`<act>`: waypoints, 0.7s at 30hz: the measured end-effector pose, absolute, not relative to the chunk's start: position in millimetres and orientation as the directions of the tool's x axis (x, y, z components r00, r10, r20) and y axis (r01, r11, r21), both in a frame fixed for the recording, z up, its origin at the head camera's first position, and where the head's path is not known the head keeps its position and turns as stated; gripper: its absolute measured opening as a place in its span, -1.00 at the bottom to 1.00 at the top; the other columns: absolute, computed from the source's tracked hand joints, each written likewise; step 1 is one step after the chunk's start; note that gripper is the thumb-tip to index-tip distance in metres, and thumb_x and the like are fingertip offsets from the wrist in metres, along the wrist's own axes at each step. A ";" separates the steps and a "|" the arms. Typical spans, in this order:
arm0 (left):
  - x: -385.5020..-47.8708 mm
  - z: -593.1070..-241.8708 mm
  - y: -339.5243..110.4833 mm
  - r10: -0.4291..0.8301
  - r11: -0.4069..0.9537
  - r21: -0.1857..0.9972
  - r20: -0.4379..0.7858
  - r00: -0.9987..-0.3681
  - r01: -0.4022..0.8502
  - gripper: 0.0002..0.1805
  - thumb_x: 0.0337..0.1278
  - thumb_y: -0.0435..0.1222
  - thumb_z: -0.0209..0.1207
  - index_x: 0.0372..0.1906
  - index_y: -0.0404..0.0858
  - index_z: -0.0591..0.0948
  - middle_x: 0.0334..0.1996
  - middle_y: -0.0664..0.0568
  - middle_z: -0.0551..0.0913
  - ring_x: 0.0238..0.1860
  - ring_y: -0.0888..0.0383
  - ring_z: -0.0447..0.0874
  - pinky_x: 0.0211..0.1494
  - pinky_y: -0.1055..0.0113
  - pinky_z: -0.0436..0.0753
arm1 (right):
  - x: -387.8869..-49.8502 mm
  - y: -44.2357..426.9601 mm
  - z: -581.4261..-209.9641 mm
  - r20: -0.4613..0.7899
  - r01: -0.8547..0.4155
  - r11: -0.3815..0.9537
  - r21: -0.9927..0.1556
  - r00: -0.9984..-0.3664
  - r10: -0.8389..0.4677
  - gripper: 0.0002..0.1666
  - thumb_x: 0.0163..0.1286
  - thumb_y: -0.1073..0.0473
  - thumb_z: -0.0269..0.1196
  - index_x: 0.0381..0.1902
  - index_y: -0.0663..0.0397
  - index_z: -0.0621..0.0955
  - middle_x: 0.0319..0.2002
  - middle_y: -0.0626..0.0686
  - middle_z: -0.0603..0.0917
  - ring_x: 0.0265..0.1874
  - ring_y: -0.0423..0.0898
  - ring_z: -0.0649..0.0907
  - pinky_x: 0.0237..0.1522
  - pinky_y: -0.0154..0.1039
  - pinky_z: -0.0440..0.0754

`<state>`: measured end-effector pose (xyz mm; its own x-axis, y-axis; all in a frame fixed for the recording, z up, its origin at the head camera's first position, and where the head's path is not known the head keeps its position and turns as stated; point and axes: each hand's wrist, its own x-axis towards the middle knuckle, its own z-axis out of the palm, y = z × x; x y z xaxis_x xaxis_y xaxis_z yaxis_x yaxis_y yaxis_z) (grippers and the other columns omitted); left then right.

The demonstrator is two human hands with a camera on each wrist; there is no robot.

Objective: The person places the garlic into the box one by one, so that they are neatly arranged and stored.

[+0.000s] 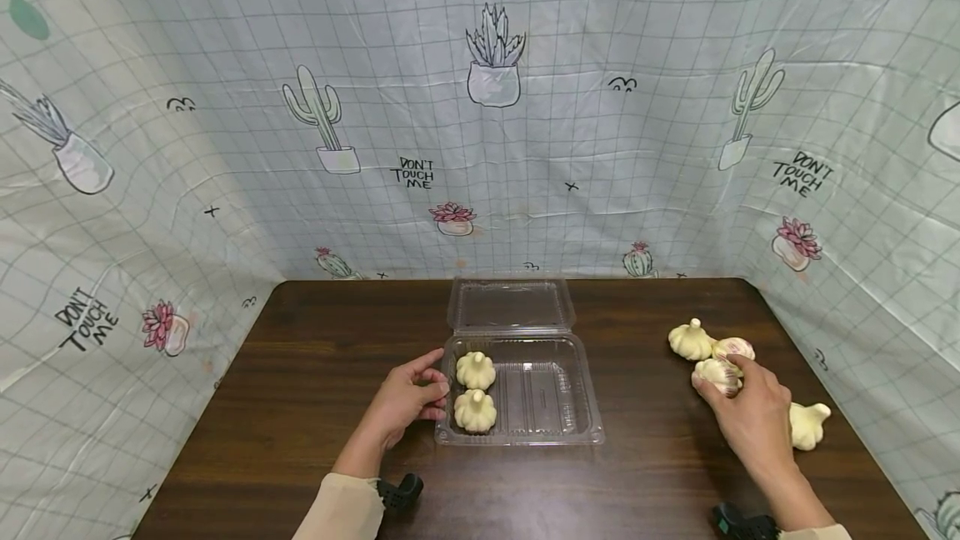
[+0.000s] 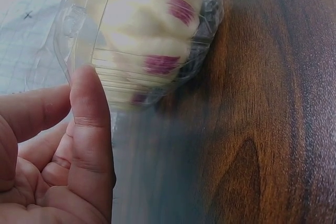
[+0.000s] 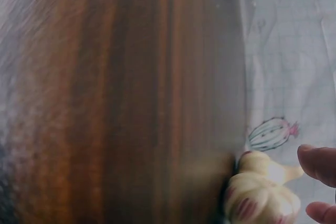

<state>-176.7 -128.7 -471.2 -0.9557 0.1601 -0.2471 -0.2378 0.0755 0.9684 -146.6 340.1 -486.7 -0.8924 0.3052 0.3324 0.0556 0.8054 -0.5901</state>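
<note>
A clear plastic container [image 1: 543, 440] holds two garlic bulbs [image 1: 476, 412] in its left part. At its left rim, my left hand [image 1: 397, 402] pinches the edge between thumb and fingers; in the left wrist view the hand [image 2: 86, 145] is beside the wall, with a bulb [image 2: 152, 35] behind the plastic. On the right, my right hand [image 1: 757, 419] reaches over a bulb [image 1: 717, 375], thumb and fingers spread around it. The right wrist view has fingertips of that hand [image 3: 321, 169] above and beside bulbs [image 3: 260, 195], with a gap showing.
The container's lid [image 1: 512, 305] lies open toward the back. Near the right hand are another pale bulb [image 1: 691, 340], a pinkish one [image 1: 733, 348] and one by the wrist [image 1: 807, 426]. A printed cloth [image 1: 525, 215] hangs around the dark wooden table [image 1: 322, 340].
</note>
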 end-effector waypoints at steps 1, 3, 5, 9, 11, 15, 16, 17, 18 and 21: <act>-176.8 -471.3 -128.7 0.161 0.075 0.969 -0.247 -0.956 -0.237 -0.29 0.41 -0.56 0.18 0.60 -0.32 0.33 -0.12 -0.10 0.54 -0.31 0.09 0.61 -0.34 0.35 0.77 | -146.6 340.8 -487.9 0.324 0.060 0.807 -0.587 -0.896 0.302 -0.24 0.34 0.11 0.47 0.27 0.55 0.47 0.12 0.68 0.50 0.08 0.56 0.47 0.10 0.35 0.28; -177.2 -471.5 -128.6 0.163 0.075 0.969 -0.244 -0.956 -0.235 -0.29 0.41 -0.55 0.18 0.61 -0.32 0.33 -0.12 -0.09 0.54 -0.32 0.10 0.60 -0.34 0.35 0.76 | -146.7 341.9 -489.7 0.302 0.076 0.804 -0.589 -0.903 0.306 -0.25 0.36 0.10 0.47 0.28 0.54 0.47 0.13 0.68 0.50 0.08 0.56 0.47 0.08 0.34 0.29; -177.8 -471.8 -128.5 0.167 0.074 0.970 -0.241 -0.956 -0.231 -0.29 0.41 -0.55 0.17 0.61 -0.32 0.32 -0.13 -0.09 0.54 -0.32 0.11 0.60 -0.34 0.36 0.76 | -146.8 342.1 -490.7 0.277 0.098 0.795 -0.599 -0.906 0.320 -0.25 0.36 0.11 0.46 0.30 0.52 0.47 0.14 0.66 0.50 0.07 0.56 0.46 0.06 0.33 0.31; -178.7 -471.9 -128.4 0.170 0.073 0.971 -0.238 -0.956 -0.228 -0.29 0.41 -0.55 0.17 0.61 -0.33 0.32 -0.14 -0.08 0.55 -0.33 0.13 0.60 -0.34 0.37 0.76 | -149.0 340.5 -493.2 0.233 0.123 0.768 -0.629 -0.912 0.338 -0.28 0.36 0.19 0.45 0.34 0.46 0.47 0.17 0.60 0.51 0.07 0.55 0.44 0.03 0.35 0.37; -178.8 -471.9 -128.7 0.170 0.074 0.971 -0.238 -0.956 -0.228 -0.29 0.41 -0.55 0.17 0.61 -0.33 0.32 -0.15 -0.07 0.55 -0.33 0.13 0.60 -0.34 0.37 0.76 | -150.5 338.9 -495.3 0.226 0.108 0.761 -0.640 -0.920 0.321 -0.31 0.35 0.23 0.44 0.33 0.46 0.48 0.15 0.57 0.53 0.08 0.53 0.47 0.13 0.39 0.36; -178.9 -471.9 -129.3 0.172 0.075 0.970 -0.239 -0.956 -0.230 -0.29 0.41 -0.55 0.17 0.61 -0.33 0.32 -0.15 -0.07 0.55 -0.33 0.14 0.61 -0.34 0.37 0.76 | -152.8 336.2 -499.8 0.218 0.085 0.763 -0.641 -0.933 0.287 -0.33 0.32 0.25 0.46 0.29 0.45 0.50 0.12 0.52 0.56 0.07 0.45 0.58 0.08 0.32 0.47; -178.9 -471.9 -129.4 0.174 0.075 0.971 -0.239 -0.955 -0.229 -0.29 0.42 -0.55 0.17 0.61 -0.32 0.32 -0.15 -0.08 0.55 -0.33 0.14 0.61 -0.34 0.37 0.76 | -153.4 335.8 -500.7 0.213 0.085 0.761 -0.644 -0.935 0.284 -0.32 0.32 0.24 0.47 0.29 0.45 0.50 0.12 0.52 0.55 0.07 0.43 0.60 0.08 0.30 0.49; -178.9 -471.9 -129.5 0.175 0.075 0.971 -0.239 -0.955 -0.229 -0.29 0.42 -0.54 0.18 0.61 -0.32 0.32 -0.15 -0.08 0.55 -0.33 0.14 0.61 -0.34 0.37 0.76 | -153.9 335.8 -501.6 0.208 0.089 0.764 -0.639 -0.936 0.283 -0.31 0.32 0.22 0.47 0.29 0.44 0.50 0.13 0.51 0.55 0.07 0.42 0.61 0.01 0.25 0.53; -179.0 -472.0 -129.5 0.177 0.075 0.970 -0.240 -0.955 -0.230 -0.29 0.42 -0.54 0.18 0.61 -0.32 0.32 -0.14 -0.08 0.55 -0.33 0.14 0.61 -0.33 0.37 0.76 | -154.4 335.9 -502.4 0.203 0.094 0.763 -0.639 -0.936 0.286 -0.30 0.32 0.21 0.48 0.30 0.44 0.50 0.13 0.51 0.55 0.07 0.42 0.62 -0.05 0.21 0.54; -179.0 -472.4 -129.8 0.181 0.075 0.970 -0.240 -0.954 -0.230 -0.29 0.42 -0.54 0.18 0.61 -0.32 0.32 -0.14 -0.08 0.56 -0.33 0.14 0.62 -0.33 0.36 0.77 | -156.0 337.0 -504.1 0.192 0.101 0.763 -0.638 -0.939 0.285 -0.27 0.33 0.15 0.49 0.30 0.46 0.49 0.12 0.52 0.54 0.09 0.42 0.59 -0.03 0.20 0.53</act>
<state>-179.0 -129.8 -472.4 -0.9537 0.1812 -0.2401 -0.2300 0.0755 0.9703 -156.0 337.0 -504.1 -0.9391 0.2850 0.1922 0.1010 0.7631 -0.6384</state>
